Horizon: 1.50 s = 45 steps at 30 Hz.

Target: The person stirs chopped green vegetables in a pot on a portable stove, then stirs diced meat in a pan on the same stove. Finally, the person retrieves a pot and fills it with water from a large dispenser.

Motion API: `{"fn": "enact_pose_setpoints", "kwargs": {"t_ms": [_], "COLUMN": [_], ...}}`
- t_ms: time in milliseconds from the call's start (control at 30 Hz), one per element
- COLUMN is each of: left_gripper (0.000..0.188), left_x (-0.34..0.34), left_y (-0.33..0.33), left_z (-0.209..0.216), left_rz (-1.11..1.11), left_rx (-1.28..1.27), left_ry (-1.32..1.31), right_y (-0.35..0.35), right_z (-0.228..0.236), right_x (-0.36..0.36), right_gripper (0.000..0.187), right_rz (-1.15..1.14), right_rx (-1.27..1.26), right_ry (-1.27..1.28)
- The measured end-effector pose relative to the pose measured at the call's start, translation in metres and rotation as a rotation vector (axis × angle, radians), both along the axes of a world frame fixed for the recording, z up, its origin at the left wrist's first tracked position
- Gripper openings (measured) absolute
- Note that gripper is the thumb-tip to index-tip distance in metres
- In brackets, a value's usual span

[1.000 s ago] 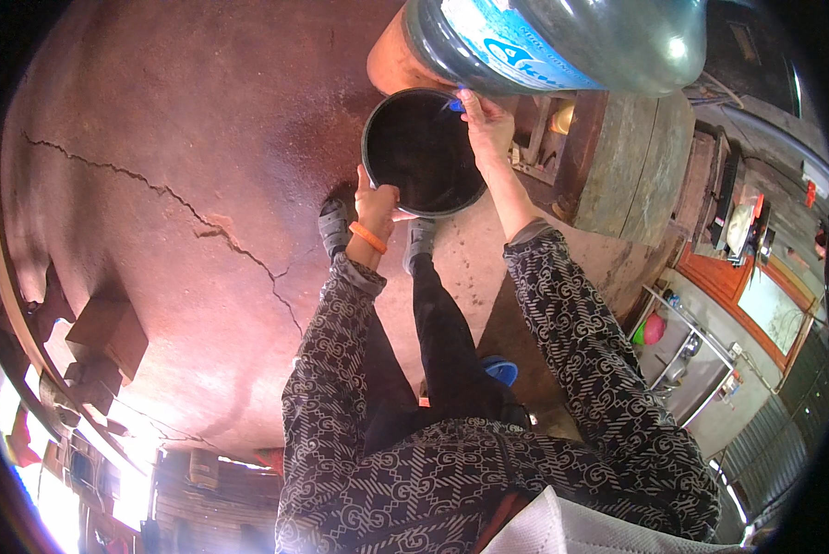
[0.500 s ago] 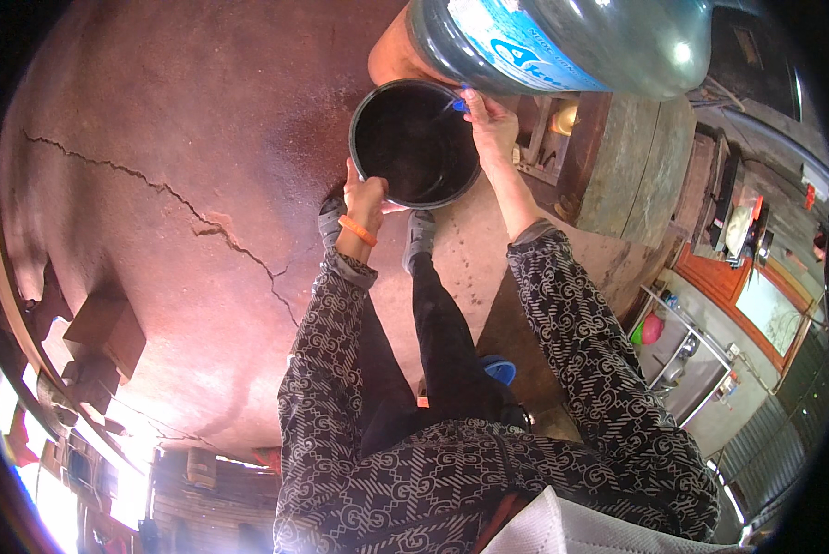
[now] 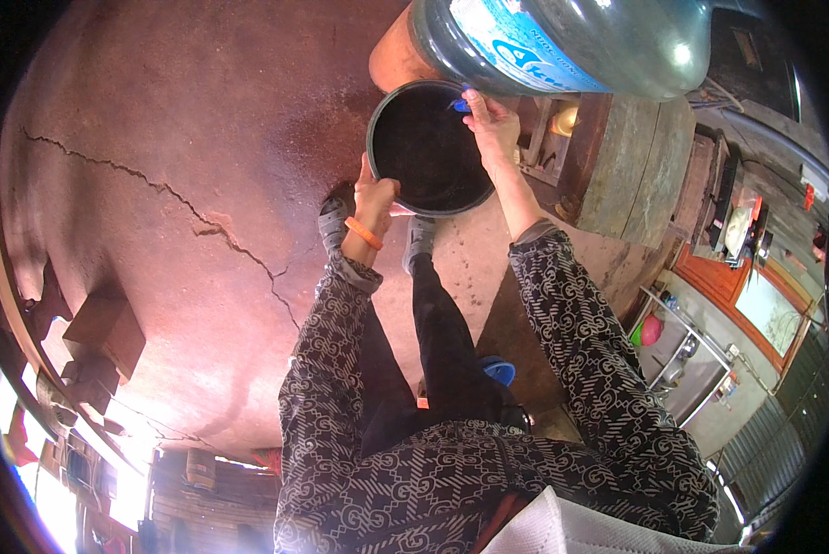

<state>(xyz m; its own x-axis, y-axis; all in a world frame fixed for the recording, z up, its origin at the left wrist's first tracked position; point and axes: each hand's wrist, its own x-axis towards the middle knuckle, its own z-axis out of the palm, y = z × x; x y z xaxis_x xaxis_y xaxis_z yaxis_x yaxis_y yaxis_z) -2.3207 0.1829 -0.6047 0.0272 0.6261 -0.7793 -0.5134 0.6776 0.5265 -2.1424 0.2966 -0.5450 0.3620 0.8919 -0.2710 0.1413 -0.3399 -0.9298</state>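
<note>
My left hand (image 3: 374, 198), with an orange band at the wrist, grips the near-left rim of a round black pot (image 3: 428, 152). The pot is held mouth up above the floor, its inside dark; whether it holds water I cannot make out. A large clear water jug (image 3: 608, 46) with a blue label lies on its side above the pot's far edge. At its lower edge is a small blue tap (image 3: 458, 104), over the pot's far-right rim. The thumb and fingers of my right hand (image 3: 493, 132) are closed on that tap.
A wooden stand (image 3: 631, 171) is under the jug, with a yellow object (image 3: 565, 118) on a lower level. My sandalled feet (image 3: 419, 242) are below the pot. A blue basin (image 3: 498, 370) sits by my legs. Cracks (image 3: 202, 226) cross the floor at left.
The pot has shifted right and slightly nearer, my left hand moving with it. My right hand remains at the tap.
</note>
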Motion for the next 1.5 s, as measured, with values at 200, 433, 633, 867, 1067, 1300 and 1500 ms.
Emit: {"fn": "enact_pose_setpoints", "kwargs": {"t_ms": [200, 433, 633, 867, 1067, 1300, 1500], "left_gripper": [0.079, 0.078, 0.090, 0.102, 0.102, 0.105, 0.105], "left_x": [0.003, 0.002, 0.000, -0.001, -0.002, -0.002, 0.000], "left_y": [0.005, 0.001, 0.003, 0.004, -0.001, 0.000, -0.003], "left_z": [0.020, -0.009, -0.005, -0.030, -0.042, -0.040, -0.050], "left_rz": [0.001, 0.019, 0.098, 0.094, 0.117, 0.114, 0.112], "left_rx": [-0.059, -0.103, -0.146, -0.211, -0.210, -0.228, -0.248], "left_ry": [0.018, 0.076, -0.089, -0.036, -0.033, -0.082, -0.074], "right_y": [-0.001, 0.001, 0.002, 0.003, 0.003, 0.003, 0.005], "right_z": [0.007, 0.010, 0.011, 0.016, 0.010, 0.010, 0.008], "right_x": [0.001, 0.003, 0.007, 0.005, 0.009, 0.009, 0.013], "right_gripper": [0.035, 0.036, 0.035, 0.035, 0.036, 0.040, 0.038], "right_rz": [-0.015, 0.048, 0.074, 0.091, 0.115, 0.109, 0.162], "right_rx": [-0.068, -0.104, -0.134, -0.162, -0.157, -0.150, -0.211], "right_ry": [-0.009, -0.025, -0.018, -0.028, -0.025, -0.032, -0.066]}}
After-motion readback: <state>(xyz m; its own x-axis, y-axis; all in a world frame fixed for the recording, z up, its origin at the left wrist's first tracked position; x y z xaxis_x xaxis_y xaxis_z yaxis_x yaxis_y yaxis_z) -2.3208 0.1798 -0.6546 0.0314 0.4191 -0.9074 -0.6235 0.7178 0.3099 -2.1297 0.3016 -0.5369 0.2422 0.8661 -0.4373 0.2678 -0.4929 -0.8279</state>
